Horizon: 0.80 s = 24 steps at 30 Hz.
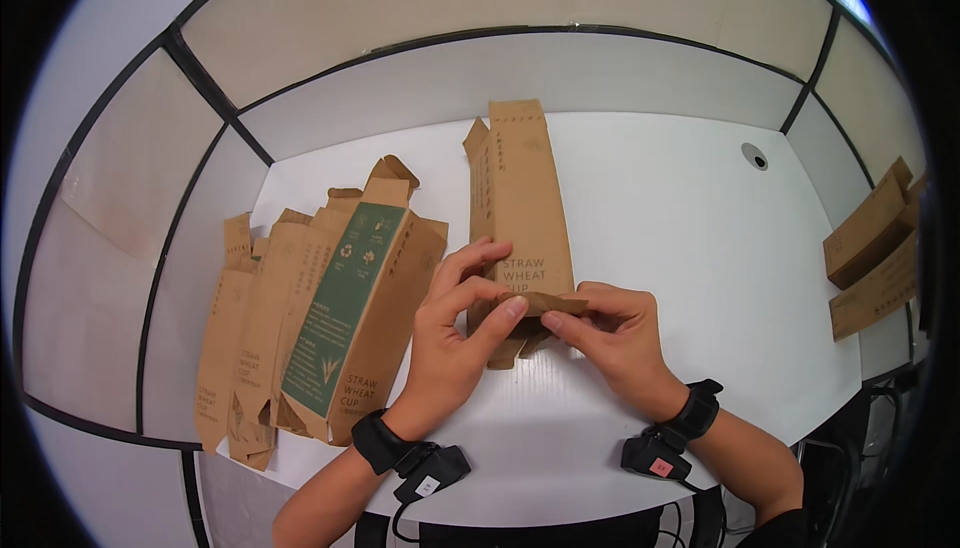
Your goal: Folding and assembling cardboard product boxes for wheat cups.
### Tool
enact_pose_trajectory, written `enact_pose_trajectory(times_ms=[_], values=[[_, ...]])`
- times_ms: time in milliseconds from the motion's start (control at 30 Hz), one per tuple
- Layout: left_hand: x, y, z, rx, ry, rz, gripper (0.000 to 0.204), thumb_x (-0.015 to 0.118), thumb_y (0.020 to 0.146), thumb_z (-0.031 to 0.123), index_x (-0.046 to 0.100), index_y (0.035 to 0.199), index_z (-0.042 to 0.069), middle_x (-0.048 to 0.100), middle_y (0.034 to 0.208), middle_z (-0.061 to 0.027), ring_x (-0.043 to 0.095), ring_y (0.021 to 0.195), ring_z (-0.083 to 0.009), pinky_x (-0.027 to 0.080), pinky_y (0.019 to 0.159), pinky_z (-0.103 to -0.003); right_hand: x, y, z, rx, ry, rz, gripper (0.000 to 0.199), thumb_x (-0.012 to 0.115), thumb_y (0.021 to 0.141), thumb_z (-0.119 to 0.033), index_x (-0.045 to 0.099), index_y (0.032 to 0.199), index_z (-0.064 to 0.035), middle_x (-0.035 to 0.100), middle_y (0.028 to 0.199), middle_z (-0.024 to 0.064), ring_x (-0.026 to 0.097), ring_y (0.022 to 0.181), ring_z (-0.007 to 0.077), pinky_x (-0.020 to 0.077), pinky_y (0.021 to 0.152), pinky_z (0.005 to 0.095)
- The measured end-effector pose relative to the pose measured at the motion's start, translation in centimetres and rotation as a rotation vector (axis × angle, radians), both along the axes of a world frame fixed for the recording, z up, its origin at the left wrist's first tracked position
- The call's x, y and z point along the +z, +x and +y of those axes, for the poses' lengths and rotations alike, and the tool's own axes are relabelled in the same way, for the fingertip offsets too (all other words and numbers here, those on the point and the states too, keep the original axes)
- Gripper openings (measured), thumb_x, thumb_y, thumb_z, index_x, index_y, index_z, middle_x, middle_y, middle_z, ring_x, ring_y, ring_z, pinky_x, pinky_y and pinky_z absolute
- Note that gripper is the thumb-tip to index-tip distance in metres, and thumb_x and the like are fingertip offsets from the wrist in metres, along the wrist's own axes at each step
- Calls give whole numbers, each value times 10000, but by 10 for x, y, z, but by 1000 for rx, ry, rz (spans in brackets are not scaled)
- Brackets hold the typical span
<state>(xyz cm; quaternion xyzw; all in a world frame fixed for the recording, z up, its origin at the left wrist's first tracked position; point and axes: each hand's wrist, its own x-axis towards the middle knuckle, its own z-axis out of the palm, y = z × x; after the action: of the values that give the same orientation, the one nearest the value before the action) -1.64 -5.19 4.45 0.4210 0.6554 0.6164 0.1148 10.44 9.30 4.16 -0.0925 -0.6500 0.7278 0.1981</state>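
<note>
A long brown cardboard box [525,188] lies in the middle of the white table, its near end toward me and its end flaps unfolded. My left hand [462,318] grips the box's near left corner, with the thumb on a folded flap [545,303] and the fingers along the side. My right hand [620,333] pinches the right end of that same flap between thumb and fingers. Below the flap, more of the box's small flaps hang toward the table, partly hidden by my hands. At the far end, a side flap sticks out to the left.
Several similar cardboard boxes [285,318] lie side by side at the left, the nearest with a green printed panel [345,308]. More brown boxes [875,258] sit at the right edge. A round cable hole [755,156] is at the far right. Low partitions [500,73] surround the table [690,248].
</note>
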Motion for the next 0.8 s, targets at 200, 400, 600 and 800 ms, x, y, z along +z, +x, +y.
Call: enact_pose_trajectory(times_ms=[200, 400, 600, 800], values=[[-13, 4, 3, -32, 152, -73, 540, 610, 904, 288, 405, 1338, 40, 249, 1485, -204, 283, 1385, -304, 252, 1126, -422, -5, -1, 4, -105, 235, 209, 266, 621, 757, 104, 738, 954, -33, 529, 756, 12, 480, 695, 89, 422, 659, 223], [-7, 14, 9, 120, 21, -448, 753, 639, 905, 246, 184, 1427, -49, 261, 1449, -227, 242, 1408, -297, 243, 1153, -418, -5, -1, 10, -1, 302, 168, 296, 513, 739, 104, 710, 917, -25, 515, 820, 32, 502, 757, 120, 437, 750, 243], [-11, 9, 5, 62, 41, -408, 696, 649, 897, 173, 237, 1410, -53, 322, 1419, -218, 306, 1380, -283, 256, 1151, -403, -1, 0, 9, 67, 157, 97, 379, 459, 774, 22, 535, 1145, 11, 473, 827, 19, 480, 776, 112, 411, 858, 290], [-1, 10, 3, 8, 94, -496, 569, 541, 963, 199, 298, 1416, -44, 379, 1421, -200, 369, 1351, -266, 272, 1140, -382, -4, -4, 5, -20, 103, 116, 328, 511, 851, 26, 522, 1174, -25, 485, 930, 29, 490, 881, 115, 428, 881, 295]])
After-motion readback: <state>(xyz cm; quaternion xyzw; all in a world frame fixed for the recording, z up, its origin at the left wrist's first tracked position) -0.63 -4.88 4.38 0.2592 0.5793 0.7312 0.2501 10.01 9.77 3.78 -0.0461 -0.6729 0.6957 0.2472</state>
